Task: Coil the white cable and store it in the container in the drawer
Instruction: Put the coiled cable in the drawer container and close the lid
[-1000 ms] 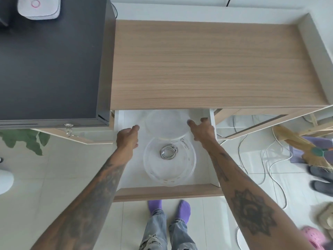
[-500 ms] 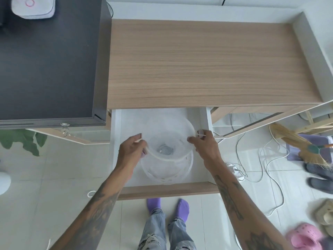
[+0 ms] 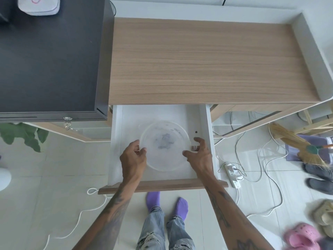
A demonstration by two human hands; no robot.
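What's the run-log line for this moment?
stage: lidding | left hand: on lid left edge | right hand: on right edge | coiled cable: inside container | drawer: open

– What is up at twelve o'clock?
– A light wooden tabletop [image 3: 203, 60] with a white raised edge. A white wall runs behind it.
– And at ten o'clock?
– A dark cabinet [image 3: 48, 55], touching the wood.
– What is the floor like?
– Pale tiles [image 3: 36, 195], bright with soft light. At three o'clock lie thin wires [image 3: 270, 159], a white power strip [image 3: 232, 175] and a straw broom [image 3: 295, 143]. At five o'clock, pink shoes [image 3: 301, 237]. Green leaves [image 3: 23, 136] at nine o'clock.
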